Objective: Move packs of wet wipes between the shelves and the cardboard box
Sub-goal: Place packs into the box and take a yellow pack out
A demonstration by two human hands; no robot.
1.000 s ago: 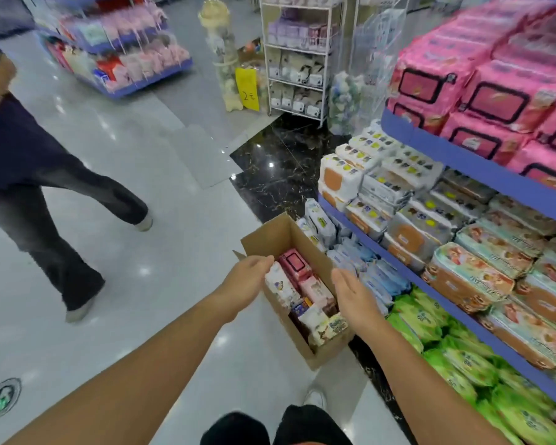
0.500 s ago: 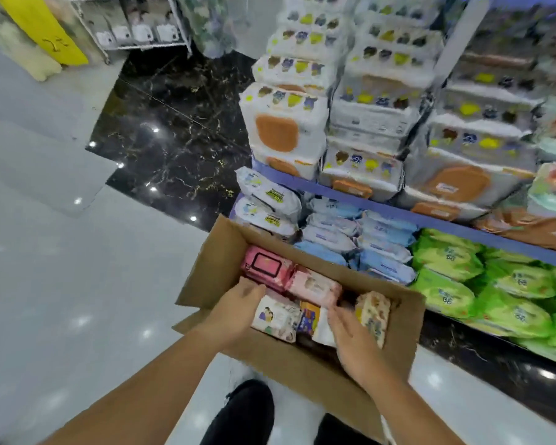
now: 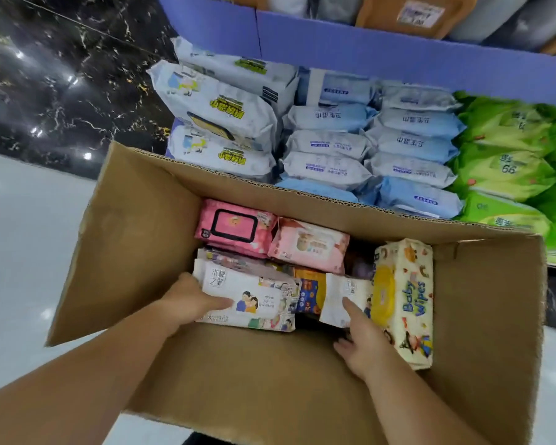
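Brown corrugated card lies nearest: the near wall of the open cardboard box (image 3: 254, 374), over which both bare forearms are reached. Inside it, the left hand (image 3: 190, 303) is closed on the left end of a long white soft pack printed with a family picture (image 3: 254, 295), with the thumb laid across its top face and the fingers tucked out of sight beneath. The right hand (image 3: 361, 345), held well apart from the left, is set on a smaller white pack (image 3: 342, 292) with one finger stretched along its top. Whether that pack is truly pinched cannot be told, since the other fingers are partly hidden. An orange-and-blue printed pack (image 3: 308, 290) is wedged between the two white ones, and a cream pack with a yellow lid, lettered "Baby Wipes" (image 3: 410, 293), is stood on edge just beside the right hand. Further in, a bright pink pack with a black-framed lid (image 3: 235, 224) and a pale pink pack (image 3: 308, 245) are laid flat near the far wall. Beyond the box, white packs with yellow lettering (image 3: 219, 110), pale blue packs (image 3: 411, 146) and green packs (image 3: 501, 165) are stacked under a lilac shelf edge (image 3: 398, 56). The step in hand is judged to be the picking of packs out of the box for shelving. A firm upward lift, clear of the neighbouring packs and the box walls, is called for next.
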